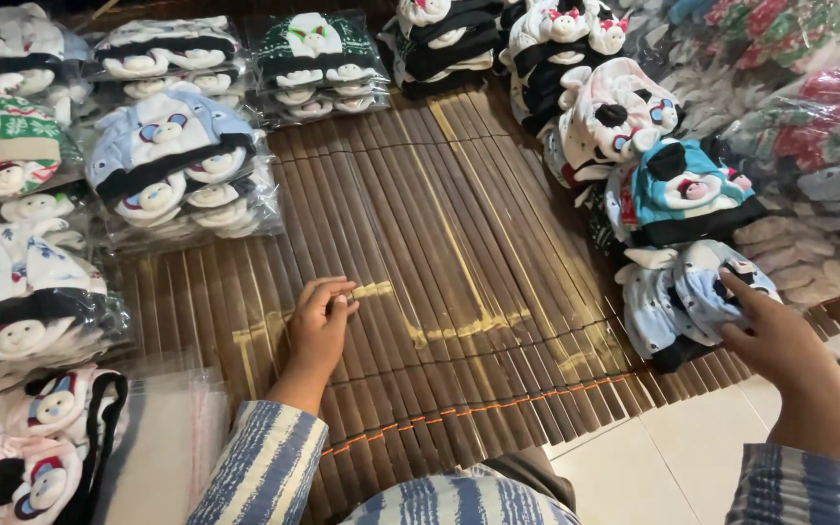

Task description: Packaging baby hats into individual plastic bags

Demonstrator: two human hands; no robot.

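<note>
My left hand (pixel 321 321) rests loosely curled and empty on the bamboo mat (pixel 439 224) for support, while my right hand (pixel 775 335) apparently pinches the pale blue knitted hat (pixel 678 292) to lift it.

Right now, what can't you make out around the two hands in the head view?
- Right hand: fingertips buried in the pale blue cap, so the grip is hidden.
- Left hand: fingers curled on the bamboo mat; whether they pinch anything is too small to tell.
- Bagged caps: plastic glare blurs their details.
- Clear bags, bottom left: cut off by the frame edge.
</note>
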